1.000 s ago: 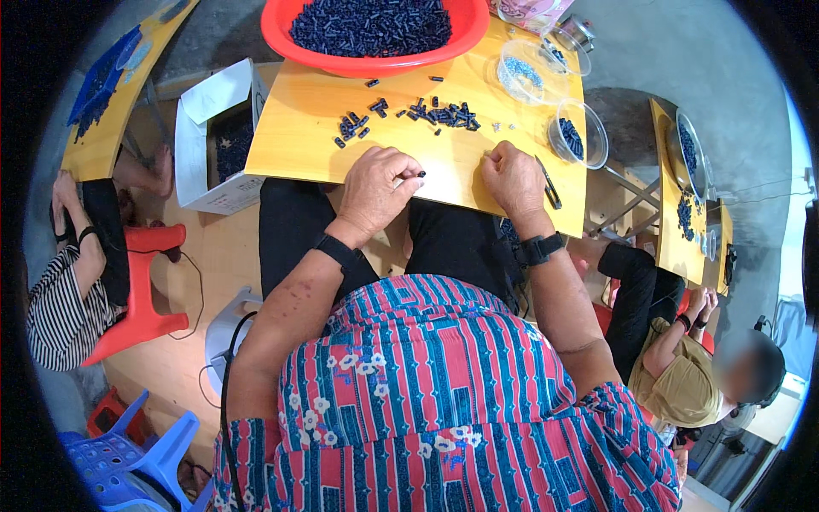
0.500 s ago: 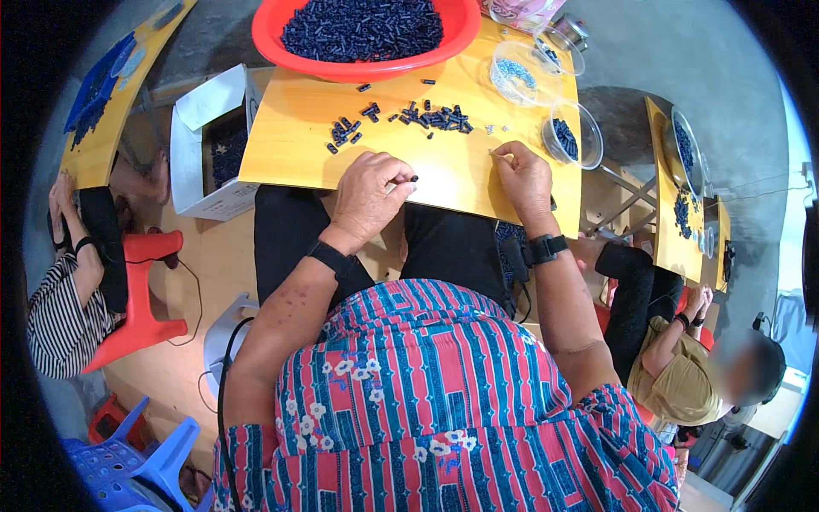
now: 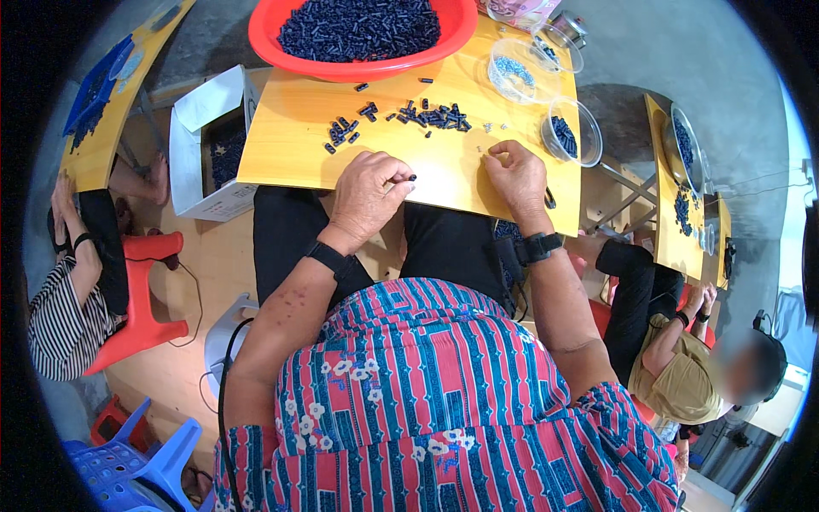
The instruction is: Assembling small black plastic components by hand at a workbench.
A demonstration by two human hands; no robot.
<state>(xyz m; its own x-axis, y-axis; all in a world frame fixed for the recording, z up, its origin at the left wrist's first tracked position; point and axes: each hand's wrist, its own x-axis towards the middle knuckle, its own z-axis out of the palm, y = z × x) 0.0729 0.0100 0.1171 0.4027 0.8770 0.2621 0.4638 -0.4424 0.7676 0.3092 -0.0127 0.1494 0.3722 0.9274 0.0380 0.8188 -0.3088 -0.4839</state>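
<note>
My left hand is over the table's near edge, its thumb and forefinger pinching a small black plastic tube. My right hand rests near the right part of the edge with thumb and forefinger drawn together; what they hold, if anything, is too small to name. A tiny pale metal-looking piece shows just beyond those fingertips. Beside the right wrist lies a dark slim object, partly hidden by the hand. Ahead of both hands, loose black tubes lie in a scattered pile, with several more to the left.
A red basin full of black tubes stands at the back of the yellow table. Clear plastic tubs with tubes and small silvery parts line the right side. A white carton stands left; co-workers sit both sides.
My right hand has shifted slightly left, and more of the dark slim object beside its wrist shows. The left hand keeps its pinch on the black tube almost unmoved.
</note>
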